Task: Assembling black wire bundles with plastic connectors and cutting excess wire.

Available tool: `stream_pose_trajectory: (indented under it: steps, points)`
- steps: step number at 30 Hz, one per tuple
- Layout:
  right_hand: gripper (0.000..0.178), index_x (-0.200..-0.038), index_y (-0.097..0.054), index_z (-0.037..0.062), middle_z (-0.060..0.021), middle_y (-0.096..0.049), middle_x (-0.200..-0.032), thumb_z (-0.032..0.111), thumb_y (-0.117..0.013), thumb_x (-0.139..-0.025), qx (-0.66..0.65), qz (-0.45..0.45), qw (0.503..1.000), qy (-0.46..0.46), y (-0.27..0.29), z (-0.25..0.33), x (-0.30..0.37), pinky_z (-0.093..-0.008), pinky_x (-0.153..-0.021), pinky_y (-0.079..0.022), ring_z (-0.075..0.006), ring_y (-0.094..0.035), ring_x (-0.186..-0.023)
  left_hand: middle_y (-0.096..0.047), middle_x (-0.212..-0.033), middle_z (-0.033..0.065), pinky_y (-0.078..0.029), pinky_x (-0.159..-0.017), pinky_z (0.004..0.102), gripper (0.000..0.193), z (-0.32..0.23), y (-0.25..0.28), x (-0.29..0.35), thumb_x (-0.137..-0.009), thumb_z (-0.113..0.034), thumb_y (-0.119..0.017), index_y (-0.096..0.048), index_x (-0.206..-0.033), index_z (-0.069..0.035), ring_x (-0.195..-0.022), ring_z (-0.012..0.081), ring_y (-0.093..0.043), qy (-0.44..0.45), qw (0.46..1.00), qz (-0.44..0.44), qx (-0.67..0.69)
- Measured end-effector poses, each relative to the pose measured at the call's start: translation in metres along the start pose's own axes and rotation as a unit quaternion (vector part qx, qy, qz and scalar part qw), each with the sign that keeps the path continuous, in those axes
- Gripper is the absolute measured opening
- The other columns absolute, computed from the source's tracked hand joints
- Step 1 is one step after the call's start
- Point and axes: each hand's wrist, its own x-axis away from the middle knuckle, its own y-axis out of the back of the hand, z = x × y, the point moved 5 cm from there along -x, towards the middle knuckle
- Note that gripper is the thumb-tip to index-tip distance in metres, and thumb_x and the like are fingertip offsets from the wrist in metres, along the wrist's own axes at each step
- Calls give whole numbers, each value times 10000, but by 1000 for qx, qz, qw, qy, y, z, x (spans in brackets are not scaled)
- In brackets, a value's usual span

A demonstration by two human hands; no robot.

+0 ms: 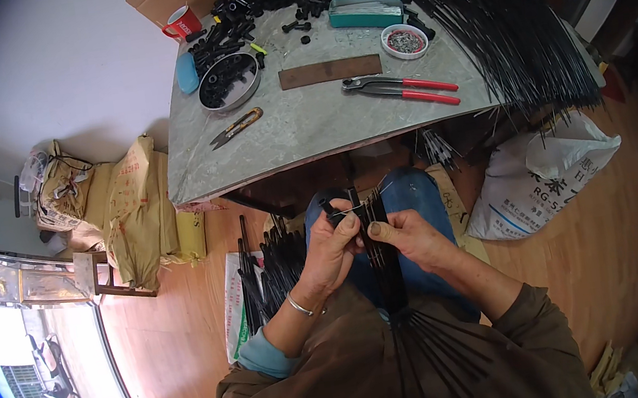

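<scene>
Rod bundle [388,286]: one, between both hands above the lap, lower ends fanned over the brown jacket [311,385]; rods overlap, uncountable.
Left hand [331,250]: pinching a small black piece [333,212], thin wire [349,209] crossing beside its thumb.
Right hand [420,240]: gripping the bundle's side, thumb pressed in; fingers partly hidden.
Handling (judged): keep rods flat and aligned, wire taut, thumbs close together.
Table [291,142] count: pincers [372,85] 1; snips [238,126] 1; brown strip [330,72] 1; steel dish [244,92] 1; white dish [407,56] 1; red mug [185,23] 1.
</scene>
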Motion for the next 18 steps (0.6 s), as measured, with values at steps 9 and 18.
stream_pose_trajectory:
  steps: [9,18]
  points:
    - [219,-1043,-582,22,-51,-647,-903,116,-668,-865,20,-47,988,146,-13,25,3,-253,-734,-495,-118,-617,-780,-520,-695,-39,-413,-574,202,84,-11,2,1,-907,-132,-599,-588,-934,-53,-625,41,-472,-84,983,-87,-136]
    - [386,-1161,-439,40,-93,-618,-841,20,-654,-842,-71,-61,984,151,-21,27,-3,-326,-587,-578,-185,-646,-678,-539,-706,-18,-409,-561,198,152,-23,3,-4,-897,-152,-627,-614,-941,-7,-642,44,-496,-70,974,-101,-188]
